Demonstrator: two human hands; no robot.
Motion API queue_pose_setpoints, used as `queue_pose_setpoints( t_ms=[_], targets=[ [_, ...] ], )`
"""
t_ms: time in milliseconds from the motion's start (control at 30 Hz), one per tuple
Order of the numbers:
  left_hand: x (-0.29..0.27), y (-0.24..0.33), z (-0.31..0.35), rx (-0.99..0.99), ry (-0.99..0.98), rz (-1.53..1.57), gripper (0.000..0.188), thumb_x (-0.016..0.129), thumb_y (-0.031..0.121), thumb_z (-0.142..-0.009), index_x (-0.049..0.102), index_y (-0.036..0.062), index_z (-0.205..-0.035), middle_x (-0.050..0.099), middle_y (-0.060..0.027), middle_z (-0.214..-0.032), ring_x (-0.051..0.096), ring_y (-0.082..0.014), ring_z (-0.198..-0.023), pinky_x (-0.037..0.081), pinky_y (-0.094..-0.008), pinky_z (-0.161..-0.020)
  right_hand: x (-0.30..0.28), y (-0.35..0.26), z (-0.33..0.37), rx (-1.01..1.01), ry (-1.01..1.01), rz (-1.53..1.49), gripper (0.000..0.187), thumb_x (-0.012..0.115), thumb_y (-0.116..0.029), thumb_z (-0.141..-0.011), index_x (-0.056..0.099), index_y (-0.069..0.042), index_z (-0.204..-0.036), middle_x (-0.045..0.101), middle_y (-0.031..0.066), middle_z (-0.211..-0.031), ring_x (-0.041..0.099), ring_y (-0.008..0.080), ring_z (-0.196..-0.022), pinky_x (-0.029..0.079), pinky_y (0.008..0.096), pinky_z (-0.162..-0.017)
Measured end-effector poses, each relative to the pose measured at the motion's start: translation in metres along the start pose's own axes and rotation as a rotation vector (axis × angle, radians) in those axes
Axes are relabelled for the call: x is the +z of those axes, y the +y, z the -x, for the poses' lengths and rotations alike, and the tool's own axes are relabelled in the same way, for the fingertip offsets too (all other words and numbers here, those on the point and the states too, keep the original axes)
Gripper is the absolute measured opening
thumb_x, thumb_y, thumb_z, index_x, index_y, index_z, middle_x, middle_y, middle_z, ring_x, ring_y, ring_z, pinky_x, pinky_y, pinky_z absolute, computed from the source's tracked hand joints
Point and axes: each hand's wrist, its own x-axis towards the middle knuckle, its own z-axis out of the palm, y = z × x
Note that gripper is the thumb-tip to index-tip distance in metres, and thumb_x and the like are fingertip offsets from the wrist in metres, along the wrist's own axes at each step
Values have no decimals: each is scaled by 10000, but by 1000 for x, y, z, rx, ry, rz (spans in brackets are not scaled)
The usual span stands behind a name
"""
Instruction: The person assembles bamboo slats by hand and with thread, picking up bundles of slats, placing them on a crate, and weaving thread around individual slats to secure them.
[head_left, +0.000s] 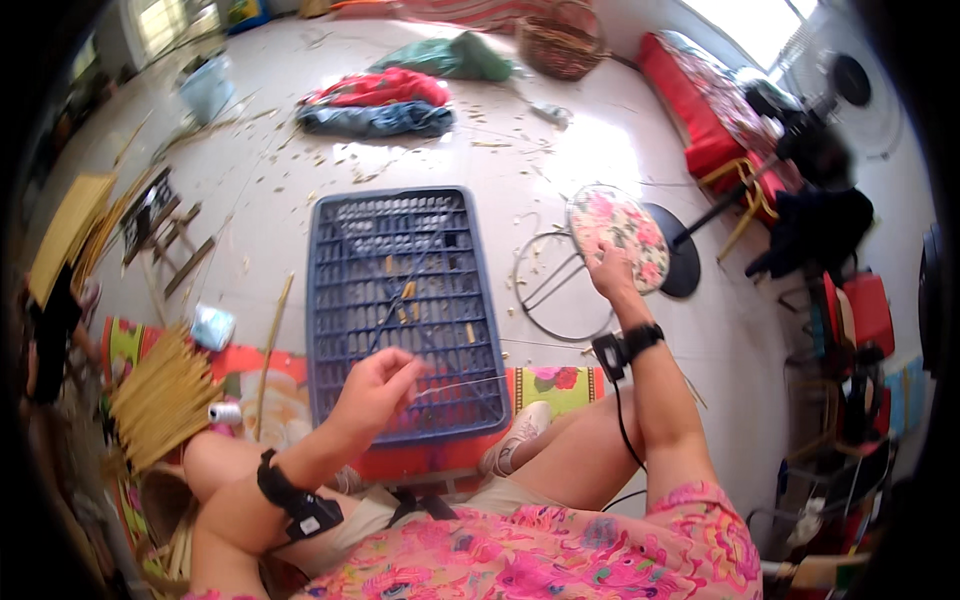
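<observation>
My left hand [382, 388] is closed in a pinch above the near part of a blue plastic crate [316, 300]. From its fingertips a thin whitish thread [460, 383] runs to the right, across the crate's near right edge. Out to the right, my right hand [612, 272] reaches over a round stool [622, 215] with a pink-flowered seat. Its index finger is stretched out onto the seat and the other fingers show only in part. I see nothing held in it. A white thread spool [224, 413] sits by my left knee.
Flat yellowish strips [165, 395] lie in a bundle at the left, near a small wooden folding stool [165, 235]. Beyond the crate are piled clothes [375, 105] and a wicker basket [562, 45]. A standing fan [680, 240] and red chairs [865, 312] stand to the right.
</observation>
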Motion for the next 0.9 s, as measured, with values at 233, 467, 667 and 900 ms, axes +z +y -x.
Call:
queue_pose_setpoints(
  t_ms=[233, 467, 667, 900],
  targets=[
    [-12, 5, 3, 32, -50, 279, 135, 517, 179, -895, 568, 56, -913, 500, 38, -658, 405, -23, -533, 307, -166, -466, -38, -171, 156, -431, -793, -993, 203, 557, -99, -867, 593, 11, -1034, 621, 27, -911, 551, 58, -820, 451, 199, -712],
    [-33, -10, 10, -65, -101, 209, 169, 529, 213, -876, 591, 60, -840, 566, 18, -690, 460, -22, -570, 358, -159, -517, 2, -185, 192, -255, -922, -1272, 200, 555, -149, -876, 579, 10, -994, 606, 14, -847, 529, 46, -757, 433, 188, -662],
    [-48, -20, 10, -148, -136, 149, 173, 554, 228, -861, 597, 60, -850, 586, 7, -718, 447, -25, -528, 363, -163, -490, 19, -192, 184, -277, -1043, -1224, 153, 563, -139, -865, 588, 3, -914, 605, 17, -816, 533, 46, -724, 417, 184, -601],
    [-51, -12, 11, -259, -288, 308, 460, 374, 371, -931, 339, 51, -1260, 615, -110, -793, 475, -72, -538, 375, -191, -504, 2, -205, 140, -128, -731, -1247, 149, 534, -185, -883, 572, -42, -870, 627, 46, -840, 586, 80, -732, 389, 173, -528]
  ],
)
